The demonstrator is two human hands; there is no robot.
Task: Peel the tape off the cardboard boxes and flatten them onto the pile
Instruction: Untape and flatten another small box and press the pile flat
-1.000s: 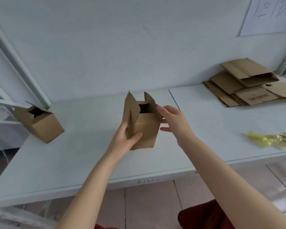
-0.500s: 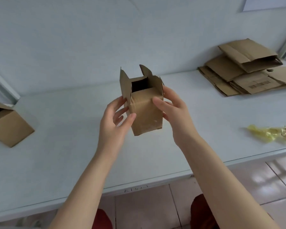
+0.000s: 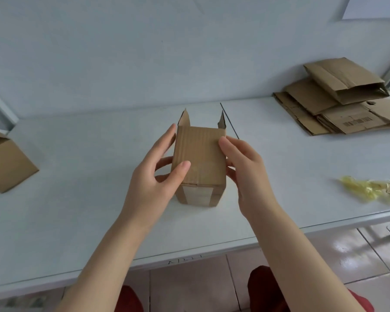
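The white table (image 3: pixel 77 210) stretched wide, with bare surface either side of the hands up to its near edge. The pile of flattened cardboard (image 3: pixel 320 109) lay far right by the wall, and an open box (image 3: pixel 7 170) sat at the left border. Over mid-table, the small cardboard box (image 3: pixel 199 154), clear tape (image 3: pixel 197 195) across its near end, was gripped by the left hand (image 3: pixel 153 185) and right hand (image 3: pixel 249 174), thumbs on top and fingers curled round its sides. Crumpled yellowish tape (image 3: pixel 369 188) lay near the right front edge.

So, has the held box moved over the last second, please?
Yes: the box tipped, open end now toward the wall, taped end toward the table's near edge.
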